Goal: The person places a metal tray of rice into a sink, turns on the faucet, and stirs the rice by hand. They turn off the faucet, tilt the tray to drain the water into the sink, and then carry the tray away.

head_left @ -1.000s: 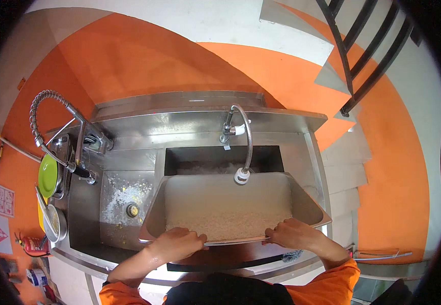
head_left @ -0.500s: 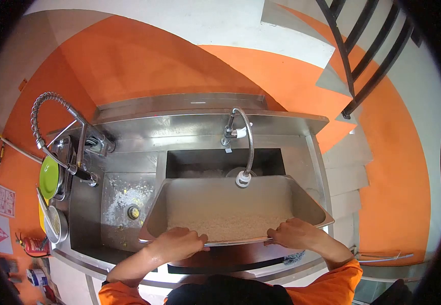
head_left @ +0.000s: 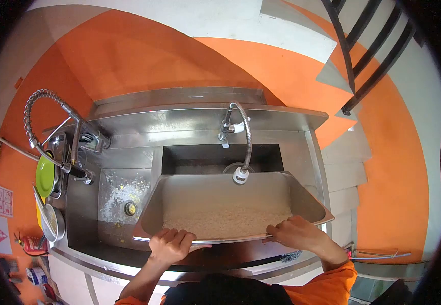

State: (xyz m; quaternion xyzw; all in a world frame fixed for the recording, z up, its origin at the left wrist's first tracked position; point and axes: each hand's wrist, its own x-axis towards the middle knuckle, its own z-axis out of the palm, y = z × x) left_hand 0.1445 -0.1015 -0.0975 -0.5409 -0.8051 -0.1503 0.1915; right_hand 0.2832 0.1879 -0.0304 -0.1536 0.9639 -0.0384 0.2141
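A deep rectangular steel pan (head_left: 149, 218) rests tilted over the right sink basin, its far rim higher than the near one. Pale grains that look like rice (head_left: 225, 218) lie along its lower side, with cloudy water over them. My left hand (head_left: 172, 245) grips the near rim left of centre, fingers curled over the edge. On the same rim, further right, my right hand (head_left: 294, 233) is closed with its thumb underneath. A flexible metal faucet (head_left: 248, 137) hangs its white nozzle (head_left: 240, 175) at the pan's far rim.
The left basin (head_left: 108, 231) has white and yellow food scraps (head_left: 126, 195) around its drain. A spring faucet (head_left: 29, 117), a green plate (head_left: 46, 174) and a handled pot (head_left: 53, 223) stand at the left. A dark scrubber (head_left: 291, 256) lies near the front edge.
My left hand has shifted its hold on the near rim, with the wrist lower and the fingers now over the edge. The pan's near left corner has moved slightly left.
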